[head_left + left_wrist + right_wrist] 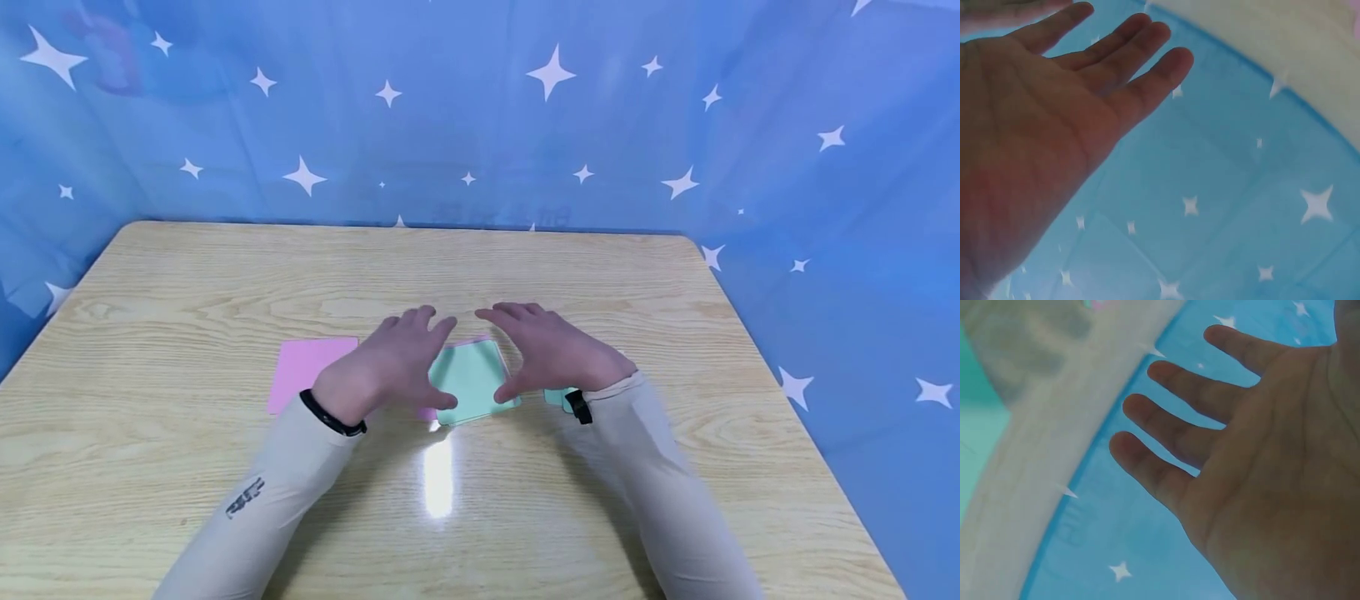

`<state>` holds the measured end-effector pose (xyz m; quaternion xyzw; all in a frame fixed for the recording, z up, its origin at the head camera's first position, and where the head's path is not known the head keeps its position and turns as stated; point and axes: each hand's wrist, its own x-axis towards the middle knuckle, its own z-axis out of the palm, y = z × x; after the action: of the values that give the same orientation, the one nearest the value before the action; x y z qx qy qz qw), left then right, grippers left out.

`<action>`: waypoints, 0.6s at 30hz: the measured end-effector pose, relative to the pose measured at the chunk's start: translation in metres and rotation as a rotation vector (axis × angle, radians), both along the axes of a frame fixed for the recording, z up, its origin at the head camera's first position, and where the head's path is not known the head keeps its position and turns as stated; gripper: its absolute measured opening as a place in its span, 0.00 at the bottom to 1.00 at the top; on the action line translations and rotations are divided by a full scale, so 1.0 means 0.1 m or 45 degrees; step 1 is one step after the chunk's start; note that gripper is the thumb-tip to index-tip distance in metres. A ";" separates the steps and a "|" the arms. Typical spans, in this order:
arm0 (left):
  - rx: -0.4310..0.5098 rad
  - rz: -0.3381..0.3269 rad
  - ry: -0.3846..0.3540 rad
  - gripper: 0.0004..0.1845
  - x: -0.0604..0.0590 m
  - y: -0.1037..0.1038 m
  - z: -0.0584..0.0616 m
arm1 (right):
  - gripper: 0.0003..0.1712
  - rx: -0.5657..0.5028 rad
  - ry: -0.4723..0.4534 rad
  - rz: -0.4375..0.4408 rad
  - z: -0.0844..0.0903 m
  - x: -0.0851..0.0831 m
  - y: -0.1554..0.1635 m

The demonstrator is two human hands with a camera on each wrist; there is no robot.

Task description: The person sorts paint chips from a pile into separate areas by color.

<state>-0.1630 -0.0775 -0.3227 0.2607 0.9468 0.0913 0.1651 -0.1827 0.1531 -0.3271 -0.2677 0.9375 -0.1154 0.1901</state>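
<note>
A mint-green square sheet [471, 379] lies in the middle of the table, with pink edges showing from beneath it. My left hand [397, 358] is held over its left side, fingers spread and thumb apart. Opposite, my right hand [553, 350] hovers over the right side with its fingers extended. Both wrist views show bare palms: the left hand [1041, 119] and the right hand [1260, 456] hold nothing. Part of the green sheet [975, 425] shows at the left of the right wrist view.
A pink square sheet [307, 367] lies to the left, partly behind my left wrist. Small teal pieces [553, 397] peek out under my right wrist. The wooden table [187, 292] ends at a blue curtain [465, 108] with white stars.
</note>
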 end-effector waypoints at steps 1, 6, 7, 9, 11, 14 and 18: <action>-0.010 -0.009 -0.004 0.56 0.00 0.02 -0.04 | 0.66 0.016 -0.008 0.019 -0.03 0.00 -0.01; -0.022 -0.033 0.010 0.55 0.02 0.11 -0.21 | 0.65 0.051 -0.010 0.097 -0.20 0.01 -0.05; -0.021 -0.038 0.011 0.55 0.02 0.12 -0.24 | 0.65 0.053 -0.010 0.100 -0.22 0.01 -0.06; -0.020 -0.041 0.002 0.55 0.03 0.14 -0.28 | 0.63 0.049 -0.022 0.089 -0.25 0.00 -0.07; -0.024 -0.050 0.007 0.54 0.02 0.14 -0.31 | 0.61 0.042 -0.042 0.072 -0.27 0.00 -0.08; -0.021 -0.059 0.006 0.49 0.01 0.14 -0.33 | 0.59 0.034 -0.047 0.065 -0.27 0.00 -0.08; 0.003 -0.076 0.000 0.44 -0.01 0.13 -0.35 | 0.56 0.019 -0.045 0.057 -0.26 0.00 -0.09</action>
<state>-0.1640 -0.0646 -0.3573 0.2890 0.9385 0.0873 0.1675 -0.1824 0.1439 -0.3531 -0.2849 0.9286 -0.1088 0.2114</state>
